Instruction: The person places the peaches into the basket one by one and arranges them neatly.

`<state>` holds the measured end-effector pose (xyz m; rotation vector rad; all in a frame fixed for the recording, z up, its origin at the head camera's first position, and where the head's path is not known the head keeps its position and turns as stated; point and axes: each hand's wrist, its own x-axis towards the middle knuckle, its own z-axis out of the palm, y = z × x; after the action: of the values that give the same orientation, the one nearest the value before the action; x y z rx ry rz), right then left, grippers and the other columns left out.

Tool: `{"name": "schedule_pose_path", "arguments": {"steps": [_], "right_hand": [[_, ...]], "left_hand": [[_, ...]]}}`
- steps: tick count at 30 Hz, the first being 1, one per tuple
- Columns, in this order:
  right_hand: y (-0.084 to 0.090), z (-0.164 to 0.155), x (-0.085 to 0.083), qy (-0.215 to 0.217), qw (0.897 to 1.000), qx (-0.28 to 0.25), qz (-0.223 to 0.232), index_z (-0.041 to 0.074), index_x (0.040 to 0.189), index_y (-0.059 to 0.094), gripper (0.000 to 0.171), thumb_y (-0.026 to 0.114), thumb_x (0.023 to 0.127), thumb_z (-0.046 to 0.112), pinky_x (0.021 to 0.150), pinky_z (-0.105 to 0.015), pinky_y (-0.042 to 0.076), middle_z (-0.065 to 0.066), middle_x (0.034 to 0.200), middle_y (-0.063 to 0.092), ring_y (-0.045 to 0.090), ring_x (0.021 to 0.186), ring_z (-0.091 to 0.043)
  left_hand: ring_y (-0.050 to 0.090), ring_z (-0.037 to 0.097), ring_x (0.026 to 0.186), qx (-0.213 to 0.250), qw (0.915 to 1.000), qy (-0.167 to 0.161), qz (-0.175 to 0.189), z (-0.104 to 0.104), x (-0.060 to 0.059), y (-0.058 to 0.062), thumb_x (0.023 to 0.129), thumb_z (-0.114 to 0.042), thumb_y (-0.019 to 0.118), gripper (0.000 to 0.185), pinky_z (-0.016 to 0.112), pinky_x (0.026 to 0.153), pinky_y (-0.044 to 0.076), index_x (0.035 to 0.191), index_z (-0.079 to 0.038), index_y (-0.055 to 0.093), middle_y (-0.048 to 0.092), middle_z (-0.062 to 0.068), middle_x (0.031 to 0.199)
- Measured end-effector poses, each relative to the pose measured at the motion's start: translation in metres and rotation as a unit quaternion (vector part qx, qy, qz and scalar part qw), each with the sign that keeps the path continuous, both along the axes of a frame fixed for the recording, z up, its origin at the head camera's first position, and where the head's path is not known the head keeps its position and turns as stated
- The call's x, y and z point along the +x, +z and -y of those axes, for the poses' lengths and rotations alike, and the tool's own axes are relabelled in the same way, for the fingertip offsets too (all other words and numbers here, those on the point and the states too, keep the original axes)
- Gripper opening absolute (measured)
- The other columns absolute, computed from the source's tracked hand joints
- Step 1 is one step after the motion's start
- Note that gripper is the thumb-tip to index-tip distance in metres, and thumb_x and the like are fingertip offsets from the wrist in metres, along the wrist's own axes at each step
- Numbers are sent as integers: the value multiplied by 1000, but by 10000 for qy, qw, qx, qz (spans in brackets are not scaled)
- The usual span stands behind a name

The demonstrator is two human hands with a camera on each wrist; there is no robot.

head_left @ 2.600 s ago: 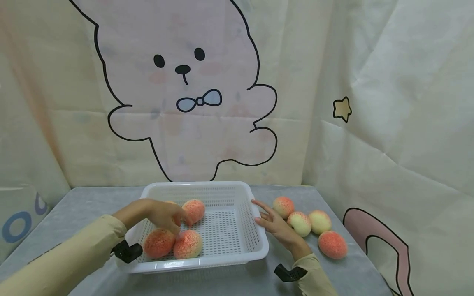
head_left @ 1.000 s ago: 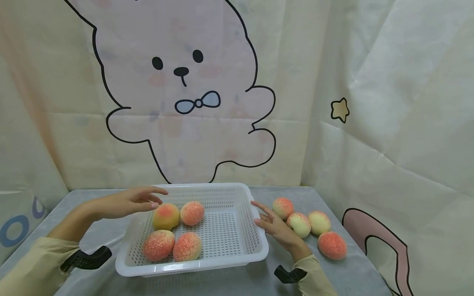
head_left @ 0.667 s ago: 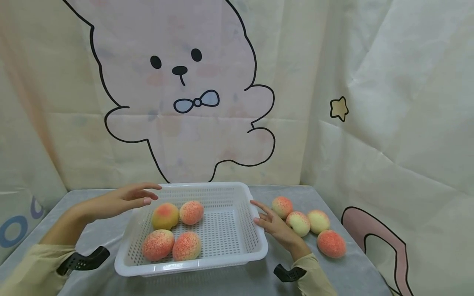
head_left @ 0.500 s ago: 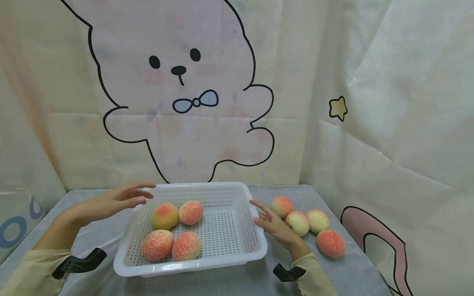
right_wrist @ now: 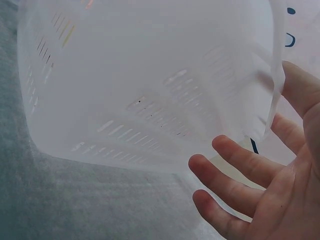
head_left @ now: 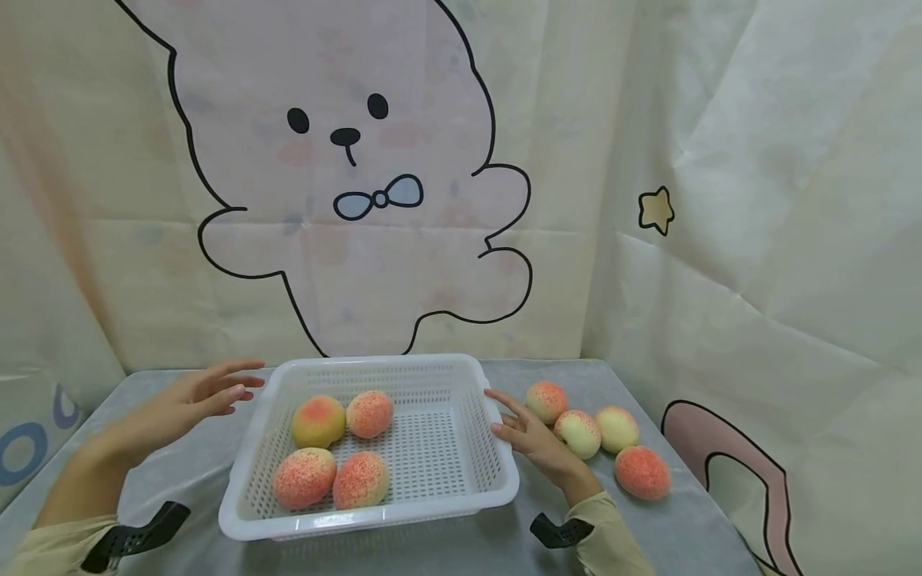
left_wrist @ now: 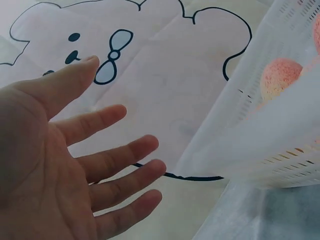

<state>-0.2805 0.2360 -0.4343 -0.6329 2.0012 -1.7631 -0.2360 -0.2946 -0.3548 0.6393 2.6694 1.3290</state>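
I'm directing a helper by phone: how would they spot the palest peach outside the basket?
Start at the white basket on the grey table; four peaches lie to its right. The palest peach is farthest right in the back row, mostly cream-yellow where its neighbours show more red.

Cream cloth backdrop w/ big bunny print & small star hanging at far side; grey cloth covering table, soft even light falling

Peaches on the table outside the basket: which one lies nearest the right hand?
The pale yellow-pink peach, second in the row, just right of the right hand. The redder far one lies slightly farther; the other two sit farther right.
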Motion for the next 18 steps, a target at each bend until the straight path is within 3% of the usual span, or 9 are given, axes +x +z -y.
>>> {"name": "schedule_pose_path", "arguments": {"steps": [4,7,13,18], "right_hand": [[0,1,0,9,10000,-22,22,22,163,18,66,52,107,20,97,-35,53,-24,158,40,62,121,-14],[0,1,0,-6,10000,-35,65,23,162,18,65,52,107,20,97,-35,53,-24,157,40,63,121,-13],[-1,2,1,20,10000,-10,85,22,163,17,66,52,107,20,97,-35,54,-25,157,41,64,120,-13],[0,1,0,7,10000,0,34,23,162,19,64,51,107,20,98,-35,53,-24,157,42,63,121,-15]], "left_hand": [[52,-16,115,-44,9999,144,43,3,0,-9,109,-27,44,50,19,87,52,156,-14,35,51,22,149],[51,-17,115,-31,9998,168,134,5,1,-16,109,-27,44,51,17,86,50,156,-11,34,50,23,150],[50,-16,118,62,9995,138,263,4,1,-25,109,-25,45,52,21,86,51,157,-10,33,47,23,153],[49,-18,117,44,9998,61,206,2,0,-30,107,-24,50,57,46,91,55,158,-9,31,41,25,156]]}}
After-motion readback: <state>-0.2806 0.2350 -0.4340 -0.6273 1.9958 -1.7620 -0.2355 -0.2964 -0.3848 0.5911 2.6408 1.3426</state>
